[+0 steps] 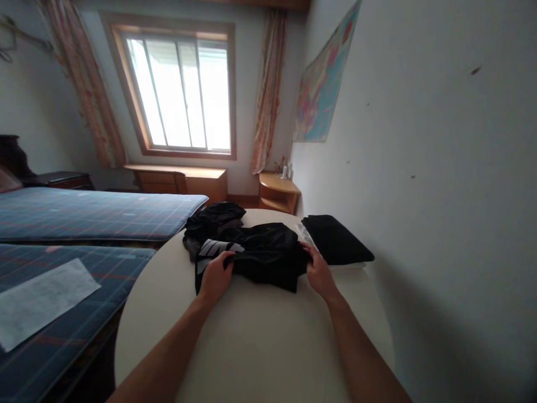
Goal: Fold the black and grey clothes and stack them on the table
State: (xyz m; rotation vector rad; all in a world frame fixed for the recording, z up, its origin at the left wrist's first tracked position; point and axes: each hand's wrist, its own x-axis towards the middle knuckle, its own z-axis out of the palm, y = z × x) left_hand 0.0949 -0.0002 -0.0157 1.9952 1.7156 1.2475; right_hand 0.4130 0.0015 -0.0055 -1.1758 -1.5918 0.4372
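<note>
A crumpled black garment (268, 257) with a pale grey print lies on the round white table (260, 341); whether it is a shirt or something else I cannot tell. My left hand (216, 275) grips its near left part, thumb on top of the cloth. On the opposite side, my right hand (318, 271) pinches the right edge of the same garment. Behind it to the left sits a heap of dark clothing (218, 215). A flat folded black cloth (335, 239) rests to the right, on top of something white, close beyond my right hand.
A bare wall (440, 196) with a map (325, 84) runs along the right side. Two beds with blue plaid mattresses (96, 215) stand to the left, the nearer one bearing a white sheet of paper (46, 302). A corner shelf (279, 187) and a desk (201, 179) are behind the table.
</note>
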